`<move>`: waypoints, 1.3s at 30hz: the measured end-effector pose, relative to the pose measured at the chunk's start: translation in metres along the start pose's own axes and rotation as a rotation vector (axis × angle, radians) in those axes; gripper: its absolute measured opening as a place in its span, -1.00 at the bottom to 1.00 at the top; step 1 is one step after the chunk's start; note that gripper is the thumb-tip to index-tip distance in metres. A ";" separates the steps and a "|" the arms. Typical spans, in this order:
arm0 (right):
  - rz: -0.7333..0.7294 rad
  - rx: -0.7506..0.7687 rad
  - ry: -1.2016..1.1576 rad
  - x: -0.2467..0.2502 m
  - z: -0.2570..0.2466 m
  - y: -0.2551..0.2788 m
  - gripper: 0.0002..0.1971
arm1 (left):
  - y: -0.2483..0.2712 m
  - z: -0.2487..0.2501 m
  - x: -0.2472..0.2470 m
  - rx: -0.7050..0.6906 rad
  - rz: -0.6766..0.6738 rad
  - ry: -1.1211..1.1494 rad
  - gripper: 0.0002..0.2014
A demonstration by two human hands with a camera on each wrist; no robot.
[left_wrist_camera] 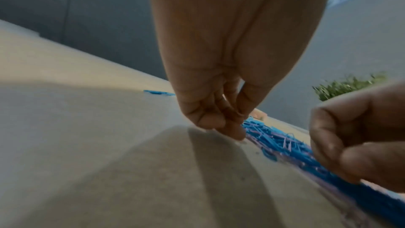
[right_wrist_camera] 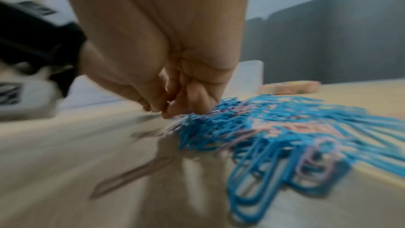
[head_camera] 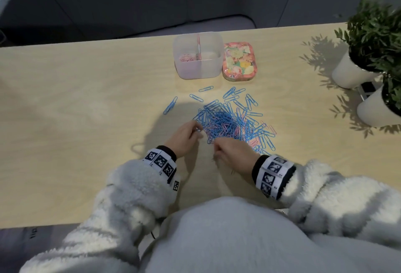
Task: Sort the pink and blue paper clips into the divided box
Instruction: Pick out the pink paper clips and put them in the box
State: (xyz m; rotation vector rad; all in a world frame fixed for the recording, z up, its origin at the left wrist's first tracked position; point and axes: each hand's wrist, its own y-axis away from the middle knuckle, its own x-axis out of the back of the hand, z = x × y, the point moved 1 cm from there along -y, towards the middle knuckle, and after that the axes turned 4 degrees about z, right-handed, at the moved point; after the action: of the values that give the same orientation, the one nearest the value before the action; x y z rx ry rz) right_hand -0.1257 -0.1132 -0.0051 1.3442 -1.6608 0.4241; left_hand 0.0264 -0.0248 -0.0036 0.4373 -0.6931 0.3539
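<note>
A pale wood-grain desk (head_camera: 65, 99) runs in front of a dark grey wall, with two potted plants (head_camera: 373, 34) in white pots at its right edge and a flowered tin (head_camera: 238, 62) near the far edge. Touching the tin's left side stands the translucent divided box (head_camera: 198, 55), its partition running toward the far edge; pink clips already lie in its left compartment, while the right one looks empty as far as I can tell. The pile of paper clips (head_camera: 230, 120), mostly blue with pink strands mixed in, lies mid-desk, nearer the front edge than the box, and its clips point every way, so no single long axis holds; loose blue strays (head_camera: 171, 105) lie on its far and left fringes. The left hand (head_camera: 184, 136) curls its fingers at the pile's left margin and seems to pinch something small, though blur hides what. The right hand (head_camera: 233, 151) is bunched at the pile's near margin, fingertips (right_wrist_camera: 173, 108) pressed together on the clips; whether it has one I cannot tell. The step looks like picking out pink clips; the next move calls for teasing one free of the tangle and carrying it to the left compartment.
</note>
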 end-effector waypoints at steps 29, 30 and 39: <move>0.282 -0.304 -0.611 0.031 0.036 -0.022 -0.77 | -0.001 -0.004 -0.010 0.144 -0.232 0.193 -0.86; 0.240 -0.354 -0.675 0.030 0.033 -0.020 -0.73 | 0.000 0.000 -0.013 0.139 -0.266 0.184 -0.82; 0.050 -0.169 0.059 0.010 0.005 -0.009 -0.89 | 0.010 0.016 -0.035 -0.079 -0.236 -0.269 -0.81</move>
State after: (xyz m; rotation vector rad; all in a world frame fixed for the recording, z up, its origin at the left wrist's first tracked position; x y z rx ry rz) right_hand -0.1192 -0.1262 -0.0019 1.1581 -1.6457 0.3409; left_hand -0.0122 -0.0298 -0.0137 0.4904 -0.9033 0.0437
